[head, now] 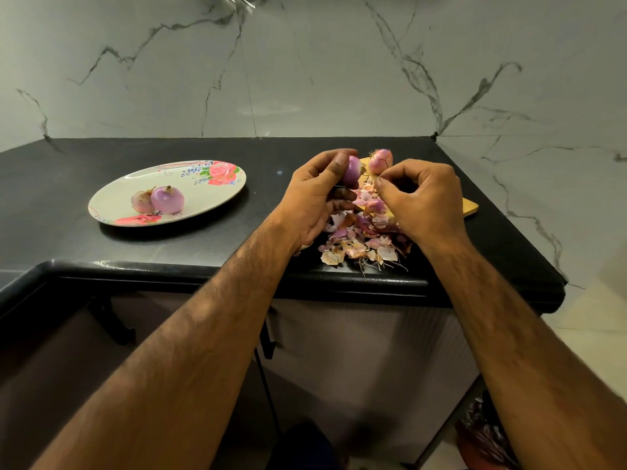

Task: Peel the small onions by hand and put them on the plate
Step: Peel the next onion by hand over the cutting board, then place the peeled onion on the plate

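My left hand (314,195) grips a small purple onion (352,170) above the pile of skins. Right of it, my right hand (424,198) has its fingers curled, the thumb and forefinger pinched together near the onion; whether a shred of skin is between them is too small to tell. Another onion (380,161), with skin and roots on, sits on the wooden board (471,207) behind my hands. Two peeled onions (167,199) (141,201) lie together on the oval flowered plate (203,184) at the left.
A heap of loose onion skins and roots (359,242) covers the board's near part and the black counter (68,205) up to its front edge. A marble wall stands behind. The counter ends at a corner on the right.
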